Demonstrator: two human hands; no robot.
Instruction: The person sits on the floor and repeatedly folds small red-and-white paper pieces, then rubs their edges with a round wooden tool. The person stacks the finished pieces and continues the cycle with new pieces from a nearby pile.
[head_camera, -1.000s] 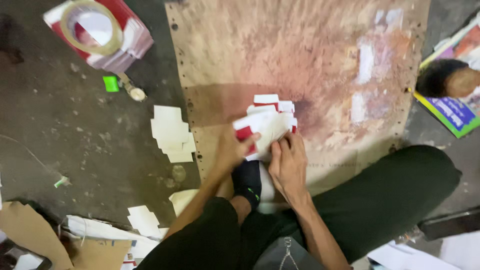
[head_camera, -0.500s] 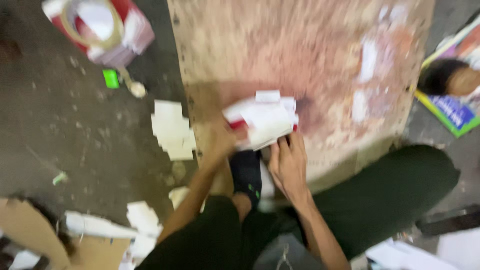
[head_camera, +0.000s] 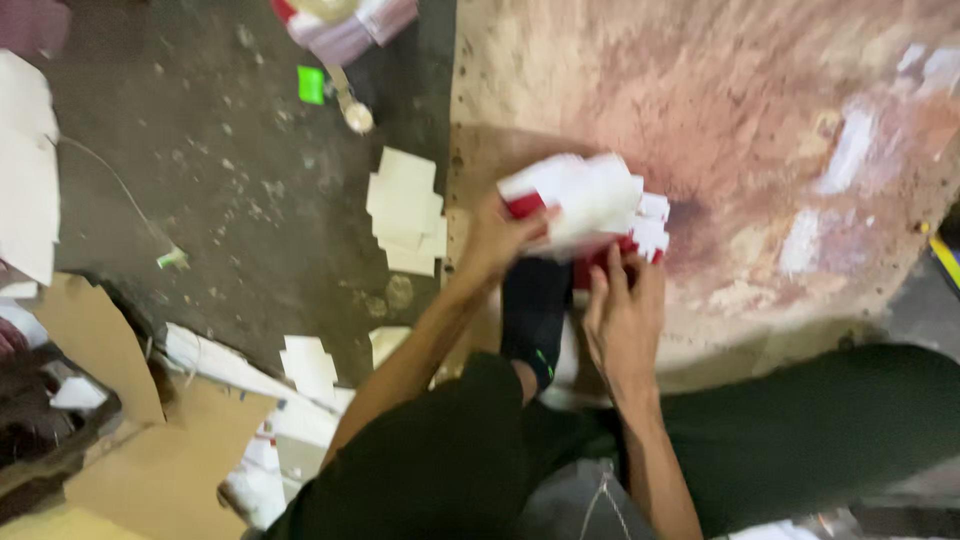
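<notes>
We're seated on the floor, both hands on a small stack of flat red-and-white card blanks (head_camera: 585, 205) at the near-left part of a big worn brown board w/ pinkish stains (head_camera: 760, 110). Our left hand (head_camera: 497, 240) grips the stack's left end, thumb on top, fingers wrapped under — closed on it. Our right hand (head_camera: 622, 310) sits just below the stack's right half, fingers (head_camera: 615, 270) pointing up and touching its near edge; whether it's really pinching or just steadying, we can't tell, pic's blurry.

Key relation: the stack's long axis runs roughly left-right, slightly tilted, w/ the left hand at one end and the right hand beneath the other. Both about equally close; the left has the firmer hold. The stack looks lifted a bit off the board, but we can't be sure.

Round about: a loose pile of pale cream die-cut card pieces (head_camera: 405, 210) on the dark concrete floor (head_camera: 230, 200) just left of the board, well clear of the hands. More such pieces (head_camera: 308, 365) nearer our knee, brown cardboard scraps (head_camera: 110, 440) bottom left, a small green tag (head_camera: 311, 85) up top.
</notes>
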